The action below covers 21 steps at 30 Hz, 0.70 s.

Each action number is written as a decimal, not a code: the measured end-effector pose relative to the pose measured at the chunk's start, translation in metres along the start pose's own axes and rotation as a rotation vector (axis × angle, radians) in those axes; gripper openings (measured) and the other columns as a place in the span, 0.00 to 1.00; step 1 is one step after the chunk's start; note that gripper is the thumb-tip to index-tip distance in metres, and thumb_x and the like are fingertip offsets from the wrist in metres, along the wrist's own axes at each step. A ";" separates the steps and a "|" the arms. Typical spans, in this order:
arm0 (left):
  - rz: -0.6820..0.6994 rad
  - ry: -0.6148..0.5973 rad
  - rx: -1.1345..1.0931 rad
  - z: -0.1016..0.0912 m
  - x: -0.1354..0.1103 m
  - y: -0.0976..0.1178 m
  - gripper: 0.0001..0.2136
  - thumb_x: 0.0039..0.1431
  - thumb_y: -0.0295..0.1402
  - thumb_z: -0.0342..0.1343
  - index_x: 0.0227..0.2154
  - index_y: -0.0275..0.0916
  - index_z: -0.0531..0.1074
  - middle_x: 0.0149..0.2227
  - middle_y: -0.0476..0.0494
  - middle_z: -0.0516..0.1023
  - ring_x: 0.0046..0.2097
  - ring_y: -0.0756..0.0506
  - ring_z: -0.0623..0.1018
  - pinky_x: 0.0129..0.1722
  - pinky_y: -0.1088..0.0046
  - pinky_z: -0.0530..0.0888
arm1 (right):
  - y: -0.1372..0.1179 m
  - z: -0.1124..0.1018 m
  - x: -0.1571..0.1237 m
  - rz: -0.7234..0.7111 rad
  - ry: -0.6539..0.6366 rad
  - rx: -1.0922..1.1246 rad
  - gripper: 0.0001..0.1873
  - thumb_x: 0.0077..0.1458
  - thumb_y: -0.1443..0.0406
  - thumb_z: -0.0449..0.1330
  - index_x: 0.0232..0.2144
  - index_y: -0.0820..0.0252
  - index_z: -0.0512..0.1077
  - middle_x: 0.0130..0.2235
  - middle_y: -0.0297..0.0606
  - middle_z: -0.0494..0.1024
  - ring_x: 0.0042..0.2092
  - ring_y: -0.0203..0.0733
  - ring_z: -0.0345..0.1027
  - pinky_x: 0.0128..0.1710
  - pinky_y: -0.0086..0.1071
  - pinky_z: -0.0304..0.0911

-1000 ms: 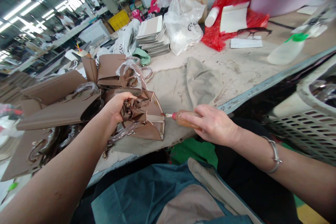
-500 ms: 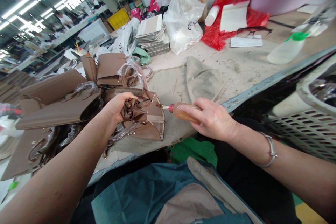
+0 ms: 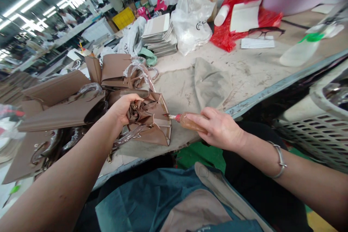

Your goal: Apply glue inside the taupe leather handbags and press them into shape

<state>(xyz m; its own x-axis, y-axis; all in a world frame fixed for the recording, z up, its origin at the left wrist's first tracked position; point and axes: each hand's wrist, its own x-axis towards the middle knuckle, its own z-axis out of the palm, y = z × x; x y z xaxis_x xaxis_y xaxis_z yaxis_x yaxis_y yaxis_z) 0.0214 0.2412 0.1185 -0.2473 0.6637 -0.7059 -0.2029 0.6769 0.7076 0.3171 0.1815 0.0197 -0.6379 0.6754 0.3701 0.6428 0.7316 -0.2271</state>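
Observation:
My left hand [image 3: 123, 109] is closed on the gathered brown lining of a handbag [image 3: 153, 134], which lies on its side at the bench's front edge. The bag's open, pale-edged end faces right. In my right hand [image 3: 219, 128] is an amber glue bottle [image 3: 189, 121] with a red collar and a narrow nozzle. The nozzle's tip is at the bag's right edge; whether it touches cannot be made out. Clear plastic wraps the bag's handle [image 3: 130, 136]. More brown handbags [image 3: 62, 110] are piled on the left, beside my left forearm.
A grey cloth [image 3: 210, 83] lies on the workbench [image 3: 176, 79]. Behind it are stacked boards [image 3: 159, 34], a white plastic bag [image 3: 190, 21], a red bag [image 3: 223, 38], glasses [image 3: 266, 30] and a squeeze bottle [image 3: 300, 52]. A plastic basket [image 3: 320, 130] stands to the right, below the bench edge.
My right hand and the glue bottle have shifted slightly down, and the nozzle has moved lower along the bag's edge. My left hand keeps its hold on the lining.

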 end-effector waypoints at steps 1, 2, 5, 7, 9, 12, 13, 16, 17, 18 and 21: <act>0.010 0.001 0.030 0.001 0.000 0.000 0.07 0.41 0.22 0.52 0.25 0.30 0.73 0.19 0.36 0.76 0.17 0.40 0.75 0.13 0.65 0.75 | 0.000 0.000 0.001 0.008 -0.004 -0.008 0.30 0.54 0.68 0.60 0.60 0.53 0.66 0.37 0.40 0.65 0.36 0.43 0.61 0.33 0.31 0.55; 0.027 0.001 0.070 0.001 -0.001 0.000 0.07 0.41 0.23 0.52 0.25 0.29 0.73 0.20 0.35 0.77 0.17 0.40 0.75 0.13 0.65 0.75 | 0.000 0.001 0.001 0.017 -0.015 -0.013 0.30 0.53 0.68 0.61 0.60 0.53 0.67 0.37 0.40 0.65 0.36 0.42 0.60 0.33 0.31 0.55; 0.043 0.001 0.103 0.002 0.000 0.000 0.07 0.42 0.23 0.51 0.25 0.29 0.73 0.20 0.35 0.77 0.17 0.42 0.75 0.13 0.67 0.75 | -0.003 0.005 -0.002 0.025 -0.069 0.005 0.31 0.52 0.69 0.61 0.59 0.52 0.67 0.37 0.39 0.65 0.36 0.41 0.60 0.32 0.30 0.55; 0.041 0.001 0.087 0.001 0.003 0.000 0.06 0.42 0.23 0.52 0.25 0.30 0.73 0.19 0.36 0.76 0.16 0.42 0.75 0.13 0.68 0.74 | -0.004 0.006 -0.005 0.014 -0.091 0.030 0.31 0.52 0.70 0.61 0.59 0.52 0.67 0.36 0.38 0.65 0.35 0.41 0.61 0.33 0.30 0.55; 0.043 -0.005 0.082 -0.001 0.005 0.000 0.05 0.43 0.24 0.52 0.24 0.30 0.72 0.19 0.36 0.76 0.17 0.41 0.75 0.13 0.67 0.75 | -0.005 0.005 -0.005 0.008 -0.073 0.046 0.31 0.52 0.70 0.61 0.59 0.53 0.67 0.36 0.38 0.66 0.36 0.41 0.62 0.33 0.30 0.56; 0.042 -0.020 0.080 -0.003 0.007 -0.001 0.05 0.43 0.24 0.52 0.24 0.31 0.72 0.20 0.35 0.77 0.18 0.40 0.76 0.14 0.65 0.76 | -0.003 -0.002 -0.001 0.012 0.011 0.040 0.30 0.53 0.69 0.60 0.59 0.54 0.67 0.37 0.39 0.66 0.37 0.42 0.62 0.33 0.31 0.57; 0.043 -0.020 0.079 -0.004 0.006 -0.001 0.05 0.42 0.24 0.52 0.23 0.31 0.72 0.20 0.35 0.77 0.17 0.40 0.76 0.14 0.65 0.76 | -0.002 -0.004 0.001 0.017 0.035 0.031 0.30 0.54 0.69 0.59 0.59 0.55 0.67 0.37 0.39 0.66 0.37 0.42 0.62 0.34 0.31 0.57; 0.052 -0.011 0.089 -0.003 0.005 -0.001 0.04 0.42 0.24 0.53 0.23 0.31 0.72 0.19 0.35 0.76 0.17 0.41 0.75 0.13 0.66 0.75 | 0.002 -0.008 0.006 0.041 0.057 0.000 0.28 0.55 0.68 0.59 0.59 0.55 0.67 0.37 0.40 0.66 0.37 0.43 0.62 0.34 0.31 0.57; 0.052 -0.012 0.099 -0.003 0.005 -0.001 0.04 0.42 0.24 0.53 0.23 0.31 0.72 0.19 0.35 0.76 0.17 0.41 0.75 0.13 0.67 0.75 | 0.002 -0.007 0.007 0.048 0.047 -0.007 0.27 0.55 0.68 0.59 0.58 0.55 0.68 0.37 0.40 0.66 0.37 0.43 0.62 0.33 0.31 0.57; 0.052 -0.014 0.107 -0.003 0.005 -0.001 0.04 0.42 0.24 0.52 0.23 0.31 0.72 0.19 0.35 0.76 0.17 0.41 0.75 0.13 0.67 0.75 | 0.002 -0.005 0.006 0.053 0.028 -0.009 0.27 0.55 0.68 0.59 0.58 0.55 0.68 0.37 0.40 0.66 0.36 0.43 0.63 0.33 0.32 0.57; 0.052 -0.014 0.109 -0.001 0.005 -0.001 0.04 0.43 0.24 0.52 0.22 0.31 0.72 0.19 0.36 0.76 0.16 0.42 0.75 0.13 0.69 0.74 | -0.001 0.003 0.002 0.063 -0.056 0.009 0.28 0.55 0.68 0.60 0.59 0.54 0.68 0.37 0.40 0.66 0.36 0.42 0.64 0.32 0.31 0.56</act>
<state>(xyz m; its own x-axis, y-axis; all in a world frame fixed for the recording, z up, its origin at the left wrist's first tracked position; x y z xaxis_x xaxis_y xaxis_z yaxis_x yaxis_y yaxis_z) 0.0191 0.2436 0.1146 -0.2415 0.7028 -0.6691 -0.0856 0.6714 0.7361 0.3136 0.1821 0.0180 -0.6191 0.7241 0.3039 0.6789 0.6880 -0.2565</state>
